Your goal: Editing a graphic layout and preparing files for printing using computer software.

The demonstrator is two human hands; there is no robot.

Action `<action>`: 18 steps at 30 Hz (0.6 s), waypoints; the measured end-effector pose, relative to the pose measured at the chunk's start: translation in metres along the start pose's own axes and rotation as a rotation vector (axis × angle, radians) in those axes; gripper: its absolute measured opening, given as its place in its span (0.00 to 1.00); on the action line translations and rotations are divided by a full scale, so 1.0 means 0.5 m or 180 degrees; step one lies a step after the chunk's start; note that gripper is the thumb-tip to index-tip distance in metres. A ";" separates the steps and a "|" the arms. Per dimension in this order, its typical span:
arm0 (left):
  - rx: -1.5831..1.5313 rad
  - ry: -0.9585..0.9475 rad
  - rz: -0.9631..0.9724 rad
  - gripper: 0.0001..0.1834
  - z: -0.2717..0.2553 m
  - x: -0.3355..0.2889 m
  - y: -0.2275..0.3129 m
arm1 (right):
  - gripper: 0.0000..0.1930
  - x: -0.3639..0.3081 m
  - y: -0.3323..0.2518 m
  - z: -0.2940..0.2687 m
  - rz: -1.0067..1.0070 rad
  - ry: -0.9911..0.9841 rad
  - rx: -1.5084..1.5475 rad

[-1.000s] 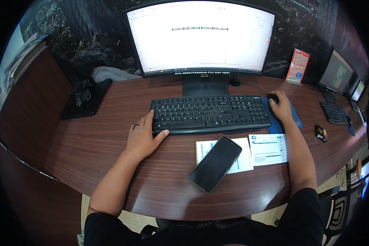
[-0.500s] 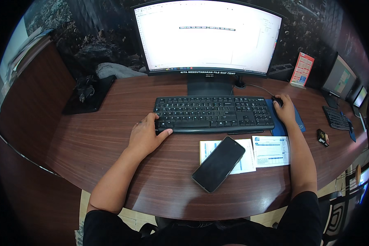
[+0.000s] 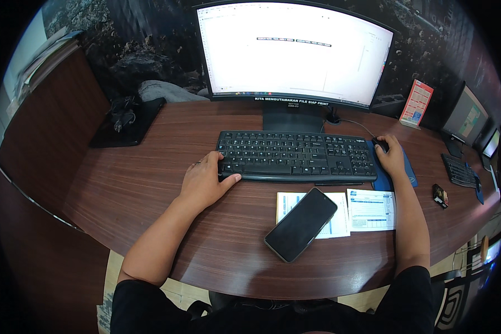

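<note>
Lower centre: a dark phone (image 3: 301, 224) lies across papers. Centre left: the left hand (image 3: 204, 179), fingers loosely spread, touches the keyboard's (image 3: 295, 156) left end. Right of centre: the right hand (image 3: 392, 156) grasps a mouse (image 3: 381, 145). Top: the monitor (image 3: 295, 67) shows two narrow strips (image 3: 275, 39) already placed; what remains cannot be told.

We look down through a head-worn fisheye above the near edge of the desk (image 3: 139, 183). We face its far edge from close by.
</note>
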State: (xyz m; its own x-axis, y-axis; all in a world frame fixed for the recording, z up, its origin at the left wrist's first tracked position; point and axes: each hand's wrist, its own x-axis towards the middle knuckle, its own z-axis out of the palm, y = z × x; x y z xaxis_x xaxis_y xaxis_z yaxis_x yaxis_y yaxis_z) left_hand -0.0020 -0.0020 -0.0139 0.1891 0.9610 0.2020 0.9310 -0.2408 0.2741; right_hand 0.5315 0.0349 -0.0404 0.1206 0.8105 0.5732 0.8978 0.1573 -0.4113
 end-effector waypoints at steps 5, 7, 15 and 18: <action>-0.0021 -0.0008 0.0004 0.38 0.000 -0.004 0.002 | 0.16 -0.005 -0.007 -0.001 0.0031 0.0155 -0.0038; -0.0050 -0.0044 -0.0038 0.38 0.007 -0.006 -0.002 | 0.16 -0.007 0.001 0.001 0.0070 0.0073 -0.0149; 0.0087 0.0587 0.0961 0.24 0.006 -0.010 0.047 | 0.16 0.006 0.006 0.002 0.0288 0.0102 -0.0381; 0.0402 0.0481 0.0885 0.24 0.013 -0.005 0.085 | 0.16 0.007 0.004 0.004 0.0369 0.0108 -0.0410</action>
State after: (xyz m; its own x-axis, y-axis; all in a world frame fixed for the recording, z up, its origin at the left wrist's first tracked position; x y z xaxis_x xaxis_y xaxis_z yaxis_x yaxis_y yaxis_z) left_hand 0.0390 -0.0136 -0.0089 0.4016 0.8275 0.3923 0.8834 -0.4630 0.0723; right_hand 0.5328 0.0389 -0.0407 0.2387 0.7991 0.5517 0.9237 -0.0114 -0.3830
